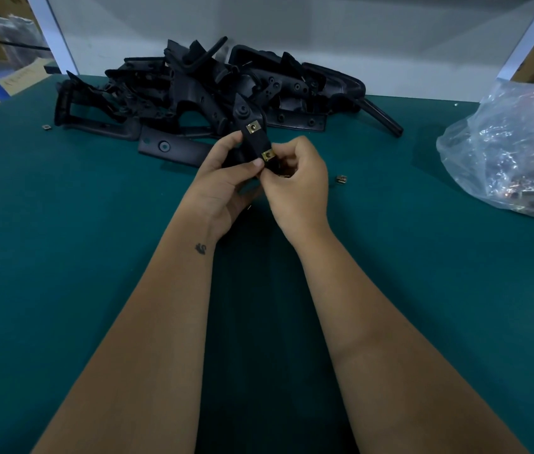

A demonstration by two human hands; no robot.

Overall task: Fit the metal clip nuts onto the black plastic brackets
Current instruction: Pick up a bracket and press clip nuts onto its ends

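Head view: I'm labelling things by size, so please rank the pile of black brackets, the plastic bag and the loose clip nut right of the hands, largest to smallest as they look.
1. Pile of black brackets
2. Plastic bag, partly cut off by the frame edge, so unsure
3. Loose clip nut

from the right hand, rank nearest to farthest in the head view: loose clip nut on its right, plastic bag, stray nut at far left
1. Loose clip nut, on the green table just right of the right hand.
2. Plastic bag, at the table's right edge.
3. Stray nut, far left, beside the bracket pile.

You are holding a black bracket (252,142) tilted upright, two brass clip nuts (253,127) sitting on its edge.
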